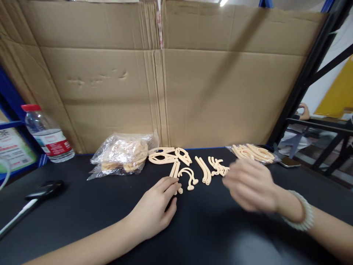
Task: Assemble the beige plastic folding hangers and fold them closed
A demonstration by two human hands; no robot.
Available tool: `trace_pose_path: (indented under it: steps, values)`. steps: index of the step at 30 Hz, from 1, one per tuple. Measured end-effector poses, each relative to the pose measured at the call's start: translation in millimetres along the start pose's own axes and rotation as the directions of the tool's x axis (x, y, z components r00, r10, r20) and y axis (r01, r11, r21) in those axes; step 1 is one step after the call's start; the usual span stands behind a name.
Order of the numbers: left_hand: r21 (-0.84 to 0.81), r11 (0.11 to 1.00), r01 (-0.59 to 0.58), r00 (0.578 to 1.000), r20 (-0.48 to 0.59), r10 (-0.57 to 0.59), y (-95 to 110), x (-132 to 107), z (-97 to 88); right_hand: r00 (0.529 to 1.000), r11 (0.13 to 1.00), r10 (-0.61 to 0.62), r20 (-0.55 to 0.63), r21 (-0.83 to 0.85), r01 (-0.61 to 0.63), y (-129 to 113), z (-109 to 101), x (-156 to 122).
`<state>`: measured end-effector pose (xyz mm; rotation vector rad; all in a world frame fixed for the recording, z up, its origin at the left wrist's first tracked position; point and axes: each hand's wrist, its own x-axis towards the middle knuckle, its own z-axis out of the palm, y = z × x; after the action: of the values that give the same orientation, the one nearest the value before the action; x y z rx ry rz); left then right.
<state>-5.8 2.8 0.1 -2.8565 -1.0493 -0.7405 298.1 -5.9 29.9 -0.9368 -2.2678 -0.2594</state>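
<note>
From where I stand, the head view shows a person at a dark bench (110,206), both forearms reaching in over it. The left hand (156,209) rests low, its fingers bent over the near end of a pair of slim cream rods (174,169), thumb held apart; I can't tell whether it grips them or merely lies on them. The right hand (249,186), with a pale beaded bracelet (306,211) at the wrist, is blurred, its fingers curled, and I can't make out whether anything is in it.

Between the hands lie two curved pieces with flat round ends (190,176), another pair of rods (203,170) and a cluster of small branching pieces (217,167), which the right hand partly covers. Behind the left hand's rods sit some looped frames (165,161), beside a bulging clear bag (124,152). A flatter bag (252,152) lies beyond the right hand. A red-capped bottle (49,136) stands far left, before a tall cardboard screen (220,81).
</note>
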Motion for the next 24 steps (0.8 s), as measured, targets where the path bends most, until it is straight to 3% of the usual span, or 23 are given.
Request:
trace_pose_path:
  steps: [2,6,11,16,24]
  values:
    - [0.022,1.000,0.000,1.000,0.000,0.000,-1,-1,0.6,0.995,0.996,0.048,0.090,-0.082,-0.040,20,1,12]
    - [0.057,0.998,0.002,1.000,-0.008,-0.002,-2,-1,1.5,0.906,0.974,0.223,0.361,-0.119,-0.192,42,2,14]
    - [0.070,0.998,0.002,1.000,0.000,-0.002,-4,0,1.8,0.910,0.964,0.246,0.333,-0.179,-0.195,43,3,3]
    - [0.063,0.998,0.002,1.000,-0.002,-0.002,-4,0,1.7,0.887,0.979,0.197,0.416,-0.132,-0.156,49,10,-4]
    - [0.066,0.998,-0.010,1.000,0.001,0.010,-3,2,1.5,0.896,0.988,0.153,0.416,-0.037,-0.151,37,12,3]
